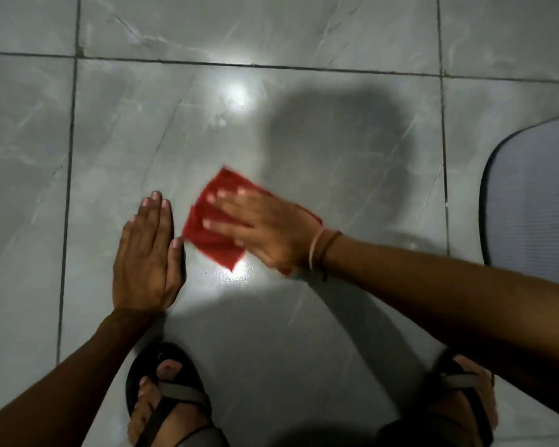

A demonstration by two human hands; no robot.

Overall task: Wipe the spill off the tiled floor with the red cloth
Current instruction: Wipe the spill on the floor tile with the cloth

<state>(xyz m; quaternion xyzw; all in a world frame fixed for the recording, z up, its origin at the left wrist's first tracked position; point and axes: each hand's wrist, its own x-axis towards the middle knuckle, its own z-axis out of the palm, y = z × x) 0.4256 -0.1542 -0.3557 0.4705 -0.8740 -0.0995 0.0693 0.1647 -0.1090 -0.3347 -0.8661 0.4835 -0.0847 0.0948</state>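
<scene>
The red cloth (218, 240) lies flat on the grey tiled floor (336, 175), near the middle of the view. My right hand (265, 227) presses down on it with fingers spread and looks blurred by motion. My left hand (147, 253) rests flat on the tile just left of the cloth, fingers together, holding nothing. A wet sheen (236, 274) glints at the cloth's near corner. A second bright patch (234, 95) shines farther away. I cannot tell where the spill's edges lie.
My two sandalled feet (168, 395) stand at the bottom of the view. A grey ribbed mat (536, 201) with a dark border lies at the right edge. Dark grout lines (68, 188) cross the floor.
</scene>
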